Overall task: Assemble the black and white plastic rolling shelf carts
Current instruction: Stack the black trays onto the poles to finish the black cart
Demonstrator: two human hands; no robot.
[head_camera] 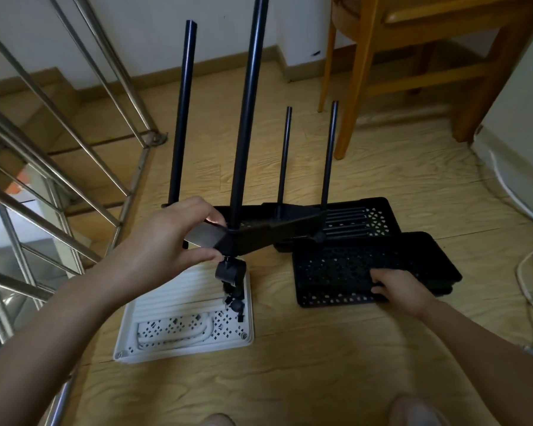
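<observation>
Left hand [166,238] grips poled black shelf [259,235]; right hand [397,290] holds black tray [336,265]; white tray [173,299] contains casters [236,304]

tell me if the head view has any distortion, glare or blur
Head view: wide-angle bending bows the tall black pole and splays the stair railing; a pale glare patch sits on the lifted black tray by the left hand; the right hand on the floor tray is fairly sharp; the frame's bottom edge is soft.
</observation>
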